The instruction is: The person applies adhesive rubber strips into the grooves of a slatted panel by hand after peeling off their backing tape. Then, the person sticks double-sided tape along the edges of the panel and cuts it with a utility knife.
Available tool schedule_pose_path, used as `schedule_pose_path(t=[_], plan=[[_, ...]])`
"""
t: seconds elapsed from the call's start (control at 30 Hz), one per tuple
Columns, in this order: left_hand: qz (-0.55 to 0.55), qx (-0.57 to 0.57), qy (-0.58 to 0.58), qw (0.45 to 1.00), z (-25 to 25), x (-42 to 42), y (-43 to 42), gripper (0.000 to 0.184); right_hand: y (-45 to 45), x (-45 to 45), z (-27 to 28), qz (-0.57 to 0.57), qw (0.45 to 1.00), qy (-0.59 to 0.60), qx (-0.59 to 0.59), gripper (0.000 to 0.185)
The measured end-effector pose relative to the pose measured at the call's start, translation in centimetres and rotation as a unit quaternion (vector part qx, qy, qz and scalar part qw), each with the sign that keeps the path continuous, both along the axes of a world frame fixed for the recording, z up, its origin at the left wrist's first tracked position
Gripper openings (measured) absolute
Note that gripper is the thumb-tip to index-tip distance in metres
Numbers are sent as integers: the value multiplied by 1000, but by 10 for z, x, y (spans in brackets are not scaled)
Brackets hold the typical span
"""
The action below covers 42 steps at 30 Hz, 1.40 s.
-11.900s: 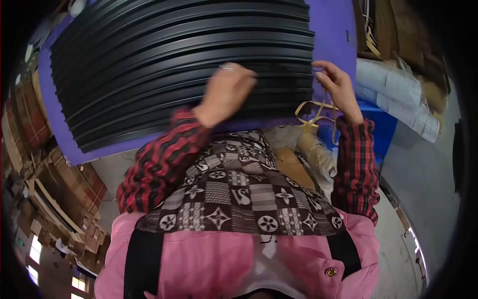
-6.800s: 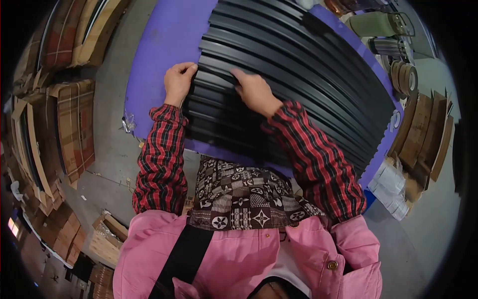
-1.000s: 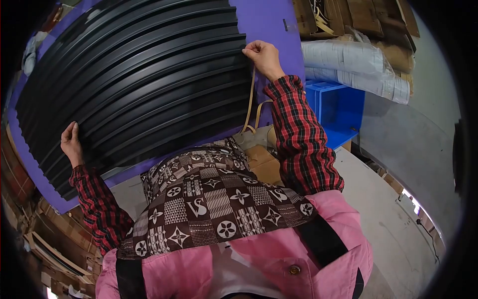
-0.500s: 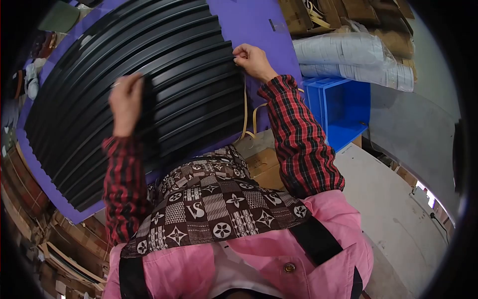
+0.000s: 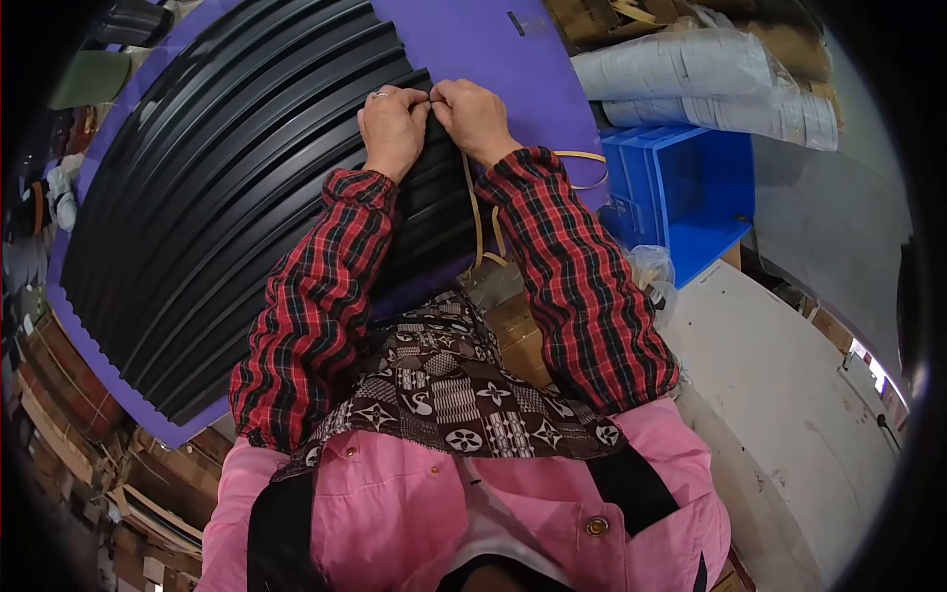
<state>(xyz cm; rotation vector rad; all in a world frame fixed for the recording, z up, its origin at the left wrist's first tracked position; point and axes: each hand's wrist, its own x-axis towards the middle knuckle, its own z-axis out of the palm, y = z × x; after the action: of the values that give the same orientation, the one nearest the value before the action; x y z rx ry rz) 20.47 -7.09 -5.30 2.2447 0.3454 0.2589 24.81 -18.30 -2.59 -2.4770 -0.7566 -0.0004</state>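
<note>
Blk ribbed sheet (image 5: pixel 247 178), top out-of-view

Left hand (image 5: pixel 392 130) and right hand (image 5: pixel 473 116) close together, fingers (image 5: pixel 451 89) bent, forearms (image 5: pixel 577 261) outstretched.

The black ribbed strips (image 5: pixel 227 187) lie flat on the purple counter (image 5: pixel 543 89), side by side in one wide layer; whether they are joined, I cannot tell. They run from the lower left to the upper right and look bowed in this view. Their surface is dark, smooth and a little shiny along the ridges. At both ends the edge is stepped like saw teeth. A thin tan band (image 5: pixel 474 202) hangs down near their right end, with a loose loop below.
</note>
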Motion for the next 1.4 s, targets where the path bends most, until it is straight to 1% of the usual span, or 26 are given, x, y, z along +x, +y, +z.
schedule_pose_path(t=[0.03, 0.1, 0.17, 0.23, 0.3, 0.33, 0.37, 0.4, 0.43, 0.53, 0.57, 0.6, 0.63, 0.73, 0.77, 0.83, 0.93, 1.03, 1.07, 1.13, 1.2, 1.23, 1.27, 1.33, 1.37, 1.4], plan=[[-1, 2, 0, 1000, -1, -2, 0, 12, 2, -1, 5, 14, 1000, -7, 23, 10], [-16, 7, 18, 1000, 0, 0, 5, 12, 19, -25, 39, -10, 971, 50, 234, 10], [-21, -2, -51, 998, 1, -8, 8, 14, 28, -58, 92, 12, 868, 254, 427, 10], [-3, -16, -202, 979, 4, -14, 10, 16, 21, -83, 114, 65, 769, 448, 450, 11], [-101, -221, -71, 968, 39, -40, 28, 17, 9, -102, 107, 69, 740, 508, 434, 14], [-161, -359, 40, 919, 46, -60, 35, 18, 5, -107, 100, 39, 744, 505, 436, 13], [-180, -534, 170, 808, 69, -80, 32, 19, 3, -113, 91, 14, 744, 503, 439, 13], [-268, -537, 134, 789, 79, -101, 30, 20, -1, -118, 79, 23, 793, 442, 419, 13], [-306, -473, 181, 806, 72, -121, 29, 21, 0, -118, 69, 39, 834, 371, 406, 13], [-194, -569, 155, 784, 88, -158, 6, 15, 14, -128, 80, 11, 742, 507, 440, 12], [-135, -605, 135, 773, 85, -165, 0, 11, 19, -131, 79, 27, 736, 509, 446, 11], [-108, -554, 109, 818, 84, -169, -5, 13, 24, -133, 82, 58, 760, 477, 437, 10], [-114, -515, 113, 842, 70, -173, -5, 16, 26, -134, 85, 82, 785, 443, 425, 10], [-241, -409, 165, 865, 115, -174, 21, 20, 26, -132, 94, 66, 881, 236, 404, 14], [-263, -409, 151, 861, 126, -176, 32, 20, 22, -135, 107, 46, 852, 286, 437, 14], [-295, -407, 137, 853, 149, -188, 51, 21, 11, -144, 107, 45, 863, 272, 424, 18], [-261, -455, 86, 847, 177, -229, 67, 22, -1, -164, 92, 7, 779, 368, 507, 21], [-172, -493, 22, 853, 197, -281, 81, 20, -11, -198, 64, 116, 822, 314, 461, 31], [-145, -489, -4, 860, 194, -297, 90, 19, -14, -213, 57, 171, 855, 306, 381, 38], [-66, -454, -88, 884, 208, -328, 112, 17, -15, -249, 57, 257, 860, 343, 278, 44], [54, -432, -201, 878, 230, -356, 139, 15, -19, -272, 10, 268, 782, 521, 213, 49], [86, -427, -287, 853, 235, -371, 156, 15, -16, -287, 26, 265, 753, 583, 153, 46], [110, -407, -353, 835, 241, -385, 175, 15, -18, -300, 46, 339, 792, 488, 137, 40], [185, -395, -434, 789, 247, -420, 214, 15, -26, -314, 24, 344, 830, 439, 19, 34], [217, -357, -458, 784, 252, -438, 231, 14, -21, -322, 70, 296, 858, 413, -81, 32], [250, -336, -459, 783, 253, -457, 252, 14, -35, -327, 33, 257, 910, 315, 74, 25]])
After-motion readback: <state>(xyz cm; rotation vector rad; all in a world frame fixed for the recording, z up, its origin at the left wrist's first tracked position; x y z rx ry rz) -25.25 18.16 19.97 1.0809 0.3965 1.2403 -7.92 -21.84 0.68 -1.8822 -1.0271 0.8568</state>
